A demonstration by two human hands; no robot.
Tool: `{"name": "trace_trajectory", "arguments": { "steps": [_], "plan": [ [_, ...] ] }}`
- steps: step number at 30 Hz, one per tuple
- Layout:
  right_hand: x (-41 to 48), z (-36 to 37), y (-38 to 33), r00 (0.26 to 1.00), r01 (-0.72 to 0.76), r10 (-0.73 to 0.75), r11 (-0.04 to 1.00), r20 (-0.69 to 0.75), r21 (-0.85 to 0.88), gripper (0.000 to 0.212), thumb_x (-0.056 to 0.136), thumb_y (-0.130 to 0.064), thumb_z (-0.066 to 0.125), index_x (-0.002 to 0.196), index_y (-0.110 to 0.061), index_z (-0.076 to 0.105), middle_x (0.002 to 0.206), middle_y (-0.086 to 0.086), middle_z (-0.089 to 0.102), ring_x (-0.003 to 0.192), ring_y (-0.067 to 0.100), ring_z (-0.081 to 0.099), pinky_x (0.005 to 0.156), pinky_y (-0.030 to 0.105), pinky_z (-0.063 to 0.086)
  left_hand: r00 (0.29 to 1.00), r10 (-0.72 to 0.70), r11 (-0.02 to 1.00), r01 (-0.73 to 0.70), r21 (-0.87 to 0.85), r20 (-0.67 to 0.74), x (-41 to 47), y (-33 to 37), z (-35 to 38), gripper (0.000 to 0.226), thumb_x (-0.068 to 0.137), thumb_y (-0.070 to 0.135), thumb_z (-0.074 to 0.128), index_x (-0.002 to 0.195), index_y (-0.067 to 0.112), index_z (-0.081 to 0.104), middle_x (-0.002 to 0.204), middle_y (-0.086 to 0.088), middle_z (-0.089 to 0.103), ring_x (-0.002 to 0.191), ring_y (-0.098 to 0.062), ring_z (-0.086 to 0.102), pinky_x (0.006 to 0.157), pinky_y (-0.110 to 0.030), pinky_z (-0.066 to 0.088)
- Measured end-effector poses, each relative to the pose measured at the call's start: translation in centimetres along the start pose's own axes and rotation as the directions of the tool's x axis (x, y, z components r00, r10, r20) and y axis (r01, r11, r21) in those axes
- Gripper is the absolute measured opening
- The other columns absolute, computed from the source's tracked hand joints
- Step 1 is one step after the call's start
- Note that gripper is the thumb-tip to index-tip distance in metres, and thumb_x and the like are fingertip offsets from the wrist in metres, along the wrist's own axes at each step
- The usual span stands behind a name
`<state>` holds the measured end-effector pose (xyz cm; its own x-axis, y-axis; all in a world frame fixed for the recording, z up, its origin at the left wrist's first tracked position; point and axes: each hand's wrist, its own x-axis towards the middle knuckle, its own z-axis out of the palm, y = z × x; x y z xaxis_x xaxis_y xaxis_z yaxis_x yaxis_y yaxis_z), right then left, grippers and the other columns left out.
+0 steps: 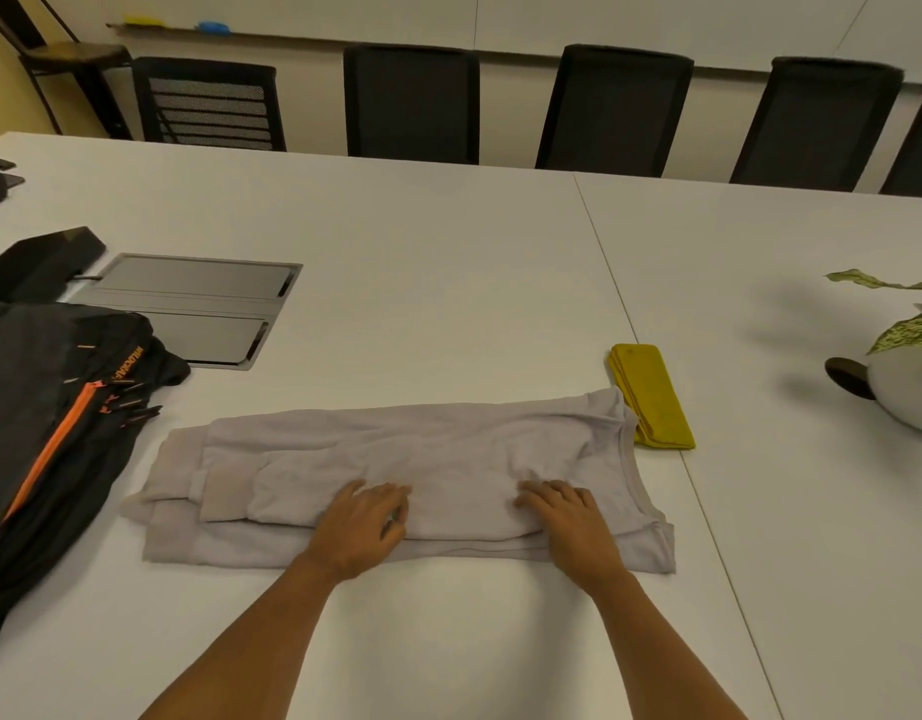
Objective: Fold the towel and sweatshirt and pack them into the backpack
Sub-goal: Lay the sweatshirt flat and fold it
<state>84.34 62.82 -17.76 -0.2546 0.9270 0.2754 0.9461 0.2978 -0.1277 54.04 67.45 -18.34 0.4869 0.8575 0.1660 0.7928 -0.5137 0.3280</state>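
A pale grey sweatshirt [448, 449] lies on the white table, folded into a long band with its sleeves laid over the body and its collar at the right. My left hand [363, 522] rests flat on its near middle, fingers slightly bent. My right hand [568, 522] presses flat on it toward the collar end. A yellow towel [653, 394] lies folded in a narrow strip just past the collar, partly under the sweatshirt's edge. The black backpack [43, 433] with an orange zipper lies at the left, beside the sweatshirt's hem.
A metal cable hatch [199, 304] is set into the table behind the backpack, with a black box [38, 262] beside it. A potted plant in a white pot [905, 387] stands at the right edge. Several black chairs [412, 101] line the far side.
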Motion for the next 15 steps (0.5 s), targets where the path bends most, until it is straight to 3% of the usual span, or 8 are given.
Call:
{"name": "trace_trajectory", "arguments": {
  "steps": [3, 7, 11, 15],
  "plan": [
    [1.7, -1.0, 1.0, 0.975, -0.207, 0.215, 0.972, -0.062, 0.112, 0.049, 0.060, 0.006, 0.046, 0.098, -0.020, 0.065, 0.101, -0.002, 0.067, 0.089, 0.024, 0.063, 0.069, 0.032, 0.047, 0.994, 0.006, 1.000, -0.006, 0.002, -0.110, 1.6, 1.7, -0.3, 0.017, 0.082, 0.034, 0.042, 0.086, 0.028, 0.058, 0.072, 0.011, 0.066, 0.066, -0.010, 0.063, 0.089, -0.025, 0.034],
    [4.2, -2.2, 3.8, 0.870, -0.452, 0.487, 0.851, -0.081, 0.269, 0.042, 0.076, 0.007, 0.055, 0.113, -0.012, 0.062, 0.112, 0.010, 0.063, 0.101, 0.031, 0.056, 0.080, 0.040, 0.045, 0.976, 0.100, 0.995, -0.096, 0.030, -0.194, 4.4, 5.4, 0.7, 0.021, 0.084, 0.037, 0.048, 0.082, 0.023, 0.064, 0.071, 0.010, 0.065, 0.065, -0.010, 0.062, 0.078, -0.022, 0.037],
    [6.0, -3.1, 7.2, 0.823, -0.540, 0.565, 0.751, 0.054, 0.380, 0.041, 0.091, -0.005, 0.049, 0.131, -0.012, 0.050, 0.127, 0.012, 0.057, 0.116, 0.032, 0.051, 0.093, 0.041, 0.045, 0.965, 0.169, 0.985, -0.170, 0.010, -0.199, 6.4, 10.2, 2.5, 0.028, 0.082, 0.051, 0.051, 0.082, 0.026, 0.063, 0.076, 0.013, 0.063, 0.070, -0.007, 0.058, 0.073, -0.024, 0.035],
    [7.5, -3.6, 9.4, 0.812, -0.584, 0.527, 0.733, 0.251, 0.349, 0.050, 0.093, -0.009, 0.050, 0.141, -0.014, 0.038, 0.135, 0.011, 0.051, 0.119, 0.030, 0.051, 0.095, 0.038, 0.043, 0.989, 0.115, 0.993, -0.114, 0.018, -0.089, 7.1, 14.3, 4.9, 0.044, 0.070, 0.065, 0.052, 0.092, 0.027, 0.061, 0.083, 0.013, 0.061, 0.070, -0.010, 0.056, 0.067, -0.026, 0.032]
  ]
}}
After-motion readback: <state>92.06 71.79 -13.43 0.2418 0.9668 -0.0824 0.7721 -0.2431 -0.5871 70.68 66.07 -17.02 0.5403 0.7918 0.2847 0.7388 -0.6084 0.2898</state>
